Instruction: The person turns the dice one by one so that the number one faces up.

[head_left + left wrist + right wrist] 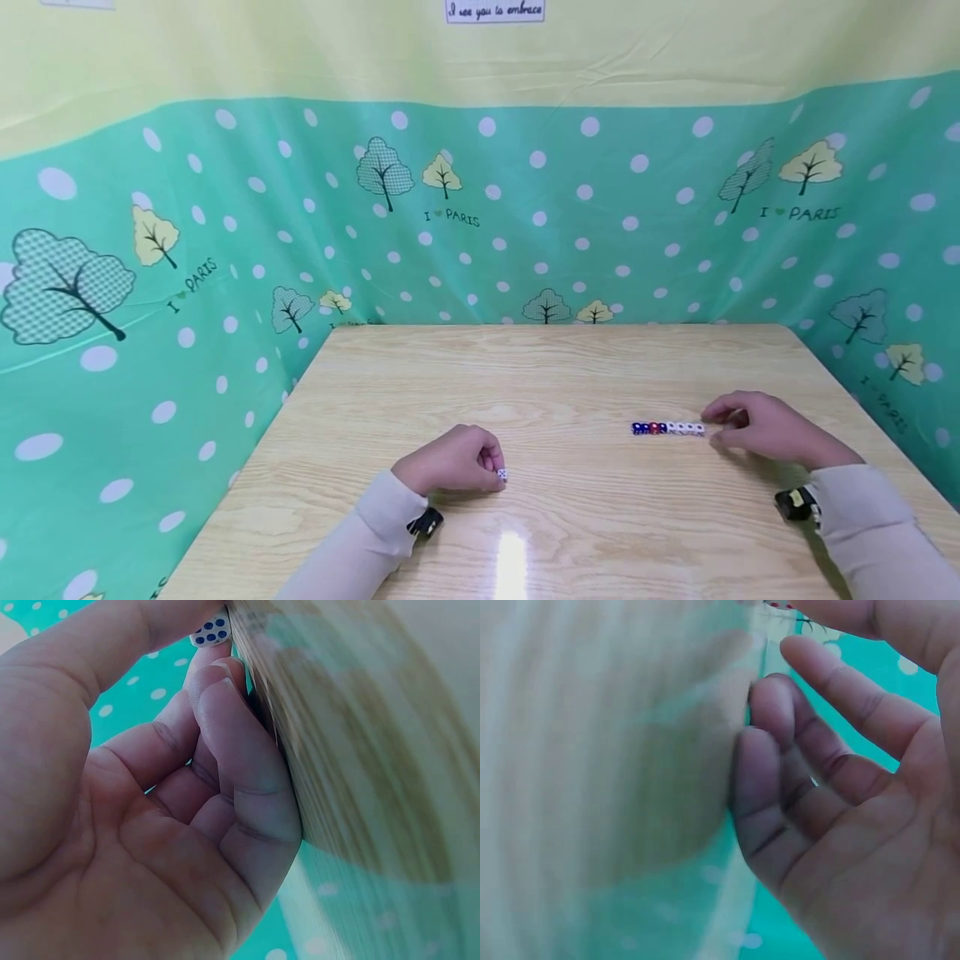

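My left hand [457, 462] rests low over the middle of the table and pinches a small white die [502, 474] between thumb and forefinger. In the left wrist view that die [211, 630] shows dark blue dots, and the other fingers curl in toward the palm. Farther right lies a straight row of dice: blue dice [637, 428] with one red die [655, 428] among them, then several white dice [686, 429]. My right hand [765, 425] is at the row's white end, thumb and forefinger spread apart, other fingers loosely curled. Whether its fingertips touch the last die is unclear.
The wooden table [480, 367] has a glossy top with a bright reflection near its front. Green and yellow printed curtains [540, 217] hang behind it and along both sides. Each wrist carries a small black camera [797, 504] at the sleeve.
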The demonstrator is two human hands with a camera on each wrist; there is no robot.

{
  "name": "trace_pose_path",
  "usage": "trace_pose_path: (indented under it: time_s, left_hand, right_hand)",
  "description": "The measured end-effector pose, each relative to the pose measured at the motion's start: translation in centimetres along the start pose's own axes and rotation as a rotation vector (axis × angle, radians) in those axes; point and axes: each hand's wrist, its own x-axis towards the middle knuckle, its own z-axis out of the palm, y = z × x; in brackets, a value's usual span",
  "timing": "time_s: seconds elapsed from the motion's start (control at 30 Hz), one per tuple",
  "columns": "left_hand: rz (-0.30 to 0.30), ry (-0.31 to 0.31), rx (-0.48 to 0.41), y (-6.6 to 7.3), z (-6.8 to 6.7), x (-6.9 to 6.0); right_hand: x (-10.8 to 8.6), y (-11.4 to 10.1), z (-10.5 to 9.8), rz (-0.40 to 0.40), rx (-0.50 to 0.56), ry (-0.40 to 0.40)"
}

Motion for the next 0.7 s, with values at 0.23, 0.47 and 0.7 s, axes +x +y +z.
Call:
trace_pose_path:
  time_s: [0.23, 0.47, 0.7]
  left_hand:
    - [-0.008, -0.003, 0.001, -0.06, 0.0, -0.01]
    - [0.005, -0.007, 0.003, -0.16, 0.02, 0.13]
    - [0.009, -0.004, 0.008, -0.15, -0.04, 0.07]
  right_hand:
    - [-0.09, 0.82, 0.38, -0.016, 0.043, 0.019]
    - [0.35, 0.9, 0.61, 0.024, 0.055, 0.006]
    - [0.79, 0.67, 0.93, 0.064, 0.042, 0.0]
